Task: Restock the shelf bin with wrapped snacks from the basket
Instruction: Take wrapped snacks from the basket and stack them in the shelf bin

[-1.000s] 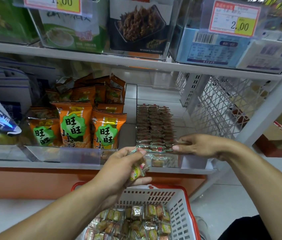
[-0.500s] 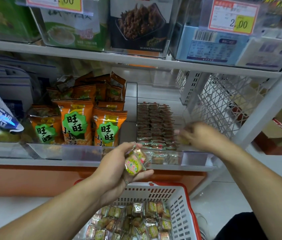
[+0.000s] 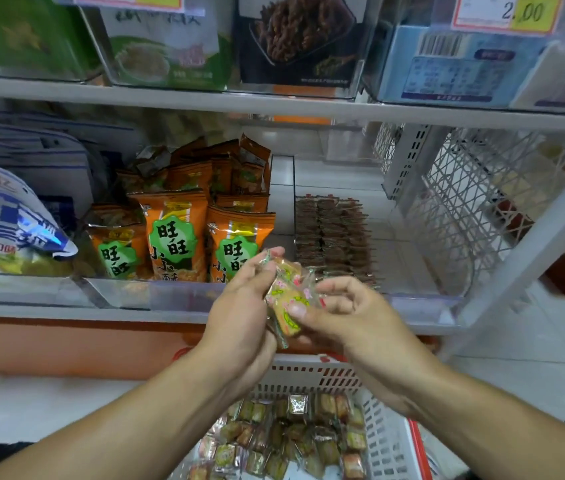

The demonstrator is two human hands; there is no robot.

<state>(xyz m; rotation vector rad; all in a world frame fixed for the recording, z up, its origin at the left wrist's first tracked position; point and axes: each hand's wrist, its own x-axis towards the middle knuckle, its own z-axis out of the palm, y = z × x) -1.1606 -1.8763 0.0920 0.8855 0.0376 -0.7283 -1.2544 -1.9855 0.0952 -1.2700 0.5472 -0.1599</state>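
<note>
While both hands are raised in front of the lower shelf's front edge, a small bunch of wrapped snacks (image 3: 286, 299) is held between them, above the far rim of the basket (image 3: 383, 431). The bunch is gripped by the left hand (image 3: 243, 317), whose fingers are curled around its left side with the thumb tip near the top wrapper. The lower right part of the bunch is pinched by the right hand (image 3: 350, 317): its thumb (image 3: 296, 310) is pressed on the face of a yellow-green wrapper, while the index finger is bent above the packets and the remaining fingers are loosely curled. How many packets are in the bunch cannot be told. Behind the hands, at the right end of the shelf, the clear shelf bin (image 3: 423, 303) is seen, with brown-red wrapped snacks lined up in tight rows along its left side and the right side of its floor bare. Orange snack bags (image 3: 173, 233) are stood upright in the neighbouring bin to the left. Below, more loose wrapped snacks (image 3: 291, 434) are heaped in the white, red-rimmed basket, partly covered by both forearms.
</note>
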